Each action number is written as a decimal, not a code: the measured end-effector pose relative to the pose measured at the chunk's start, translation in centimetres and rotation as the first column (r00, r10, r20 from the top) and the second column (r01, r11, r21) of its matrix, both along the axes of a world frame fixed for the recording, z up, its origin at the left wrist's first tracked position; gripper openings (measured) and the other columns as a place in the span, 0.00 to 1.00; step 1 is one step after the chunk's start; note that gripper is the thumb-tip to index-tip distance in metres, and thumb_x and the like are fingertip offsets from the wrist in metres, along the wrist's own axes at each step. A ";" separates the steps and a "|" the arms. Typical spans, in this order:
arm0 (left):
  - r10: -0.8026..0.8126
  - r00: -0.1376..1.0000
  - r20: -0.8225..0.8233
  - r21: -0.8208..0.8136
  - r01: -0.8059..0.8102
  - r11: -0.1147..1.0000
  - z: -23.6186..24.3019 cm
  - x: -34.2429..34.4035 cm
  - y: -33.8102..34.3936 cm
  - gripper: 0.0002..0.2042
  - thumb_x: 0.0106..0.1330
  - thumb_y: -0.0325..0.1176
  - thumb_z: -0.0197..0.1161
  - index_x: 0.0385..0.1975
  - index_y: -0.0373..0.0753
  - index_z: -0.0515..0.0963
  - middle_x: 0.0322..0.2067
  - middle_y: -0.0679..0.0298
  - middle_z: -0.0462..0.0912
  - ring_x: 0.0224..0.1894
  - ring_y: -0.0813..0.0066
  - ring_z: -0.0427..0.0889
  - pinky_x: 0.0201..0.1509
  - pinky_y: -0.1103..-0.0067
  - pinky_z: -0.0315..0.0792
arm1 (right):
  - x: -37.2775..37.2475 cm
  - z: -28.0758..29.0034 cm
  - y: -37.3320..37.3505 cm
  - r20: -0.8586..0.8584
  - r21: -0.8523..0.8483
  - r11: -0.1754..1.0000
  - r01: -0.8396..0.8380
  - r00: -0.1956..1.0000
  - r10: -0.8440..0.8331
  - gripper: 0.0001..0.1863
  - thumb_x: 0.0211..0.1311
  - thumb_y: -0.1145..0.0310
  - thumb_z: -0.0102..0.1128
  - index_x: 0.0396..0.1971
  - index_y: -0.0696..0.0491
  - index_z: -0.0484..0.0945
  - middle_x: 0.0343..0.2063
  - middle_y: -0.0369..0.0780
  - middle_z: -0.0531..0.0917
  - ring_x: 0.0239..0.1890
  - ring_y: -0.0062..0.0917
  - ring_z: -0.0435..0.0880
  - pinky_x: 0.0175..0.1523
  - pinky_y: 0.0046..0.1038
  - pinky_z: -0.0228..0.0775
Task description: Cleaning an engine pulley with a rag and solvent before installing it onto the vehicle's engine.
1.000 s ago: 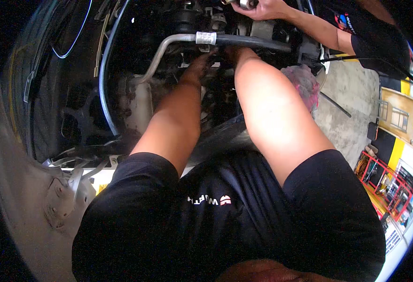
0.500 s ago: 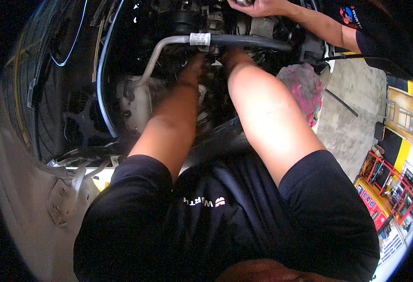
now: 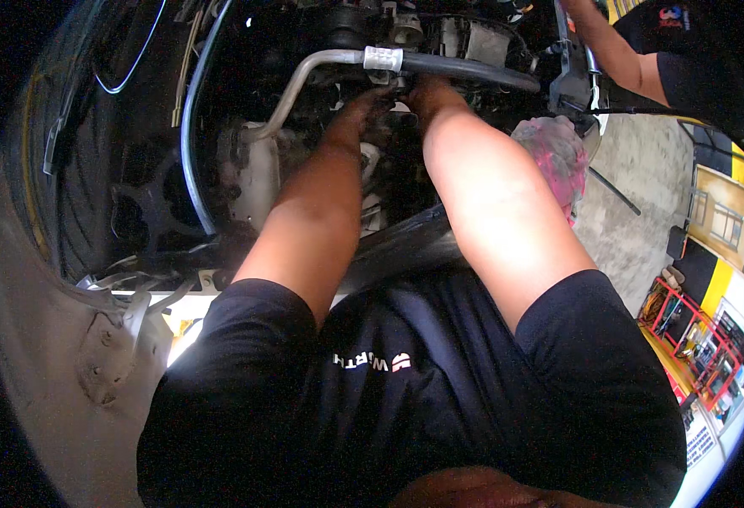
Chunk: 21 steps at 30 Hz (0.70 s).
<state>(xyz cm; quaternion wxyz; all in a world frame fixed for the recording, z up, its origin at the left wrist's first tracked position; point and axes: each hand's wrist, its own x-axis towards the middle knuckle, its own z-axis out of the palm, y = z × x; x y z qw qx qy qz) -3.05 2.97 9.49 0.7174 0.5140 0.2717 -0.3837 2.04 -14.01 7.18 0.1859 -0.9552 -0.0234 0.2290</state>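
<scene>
Pale garage floor is showing off to the right, past a bunched pinkish rag. The left hand and right hand are sitting close together in the engine bay, just below the black hose, which is running crosswise. Shadow is hiding the fingers; I can't tell whether they're gripping anything. Two-handed work under there seems to be going on, probably calling for feel over sight.

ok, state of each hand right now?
Left hand: in shadow near the silver collar; grip can't be told.
Right hand: partly behind the black hose; can't be told.
</scene>
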 end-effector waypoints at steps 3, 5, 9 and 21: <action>-0.023 0.999 0.033 -0.016 0.024 1.000 0.6 -0.3 -0.1 0.44 0.52 0.63 0.70 0.66 0.42 0.67 0.67 0.58 0.66 0.67 0.54 0.66 0.57 0.56 0.72 | 1.0 -1.7 -0.3 0.062 -0.209 0.965 -0.162 0.982 0.178 0.37 0.66 0.44 0.57 0.69 0.49 0.63 0.67 0.42 0.69 0.70 0.37 0.64 0.75 0.37 0.48; -0.057 0.997 0.049 -0.035 0.059 0.998 0.4 -0.5 -0.1 0.45 0.52 0.64 0.70 0.67 0.43 0.67 0.69 0.57 0.64 0.68 0.55 0.64 0.60 0.55 0.70 | 1.7 -3.5 -0.6 -0.200 -0.231 0.944 -0.235 0.961 0.190 0.36 0.67 0.43 0.54 0.68 0.48 0.64 0.66 0.42 0.70 0.68 0.36 0.66 0.75 0.35 0.48; -0.023 0.998 0.059 0.001 0.023 1.000 -0.7 0.0 -0.3 0.42 0.52 0.64 0.70 0.64 0.44 0.71 0.65 0.57 0.70 0.64 0.59 0.69 0.65 0.60 0.65 | 2.0 -6.4 -0.5 -0.247 0.411 0.849 0.333 0.937 -0.247 0.33 0.69 0.43 0.51 0.66 0.47 0.66 0.64 0.43 0.72 0.66 0.35 0.68 0.73 0.35 0.52; -0.171 0.973 0.155 0.132 0.151 0.980 -0.4 1.0 -0.4 0.48 0.51 0.64 0.71 0.69 0.42 0.64 0.69 0.54 0.64 0.72 0.58 0.60 0.73 0.58 0.51 | -2.0 9.4 0.4 -0.133 0.117 0.961 0.251 0.963 -0.235 0.25 0.60 0.67 0.61 0.59 0.50 0.75 0.56 0.49 0.79 0.58 0.44 0.79 0.62 0.40 0.72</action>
